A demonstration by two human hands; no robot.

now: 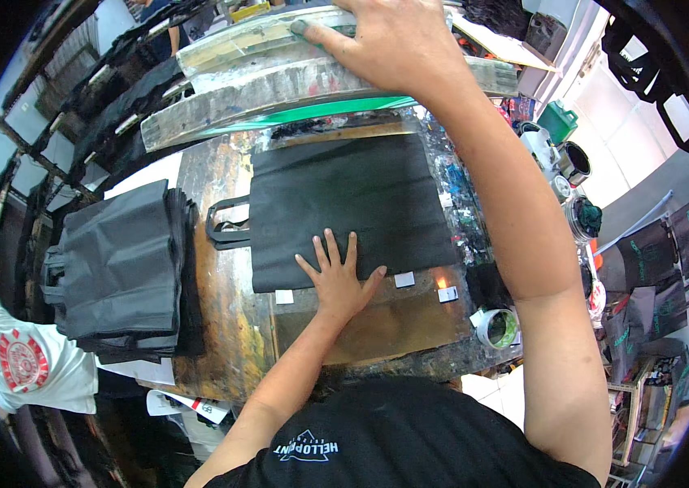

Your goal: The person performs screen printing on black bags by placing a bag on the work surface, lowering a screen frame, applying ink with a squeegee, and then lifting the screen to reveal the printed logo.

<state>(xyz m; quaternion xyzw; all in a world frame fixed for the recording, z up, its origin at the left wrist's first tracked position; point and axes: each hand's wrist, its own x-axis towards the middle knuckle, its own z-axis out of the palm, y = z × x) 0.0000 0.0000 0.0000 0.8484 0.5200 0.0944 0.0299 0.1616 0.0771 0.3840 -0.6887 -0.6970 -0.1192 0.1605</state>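
Note:
A black fabric tote bag (352, 203) lies flat on the worktable, its handles (229, 224) pointing left. My left hand (336, 281) rests palm down on the bag's near edge, fingers spread. Beyond the bag, a wooden screen-printing frame (239, 102) is tilted up, with a green strip (312, 112) along its lower side. My right hand (397, 45) reaches far forward and holds the frame's upper bar. Its thumb shows on the near side, while the fingertips are partly cut off by the picture's top edge.
A stack of black tote bags (121, 264) sits at the left. Small white tabs (404, 280) line the bag's near side. A tape roll (497, 328), a metal cup (574, 161) and a green jug (557, 122) stand at right. Another person (35, 358) is at far left.

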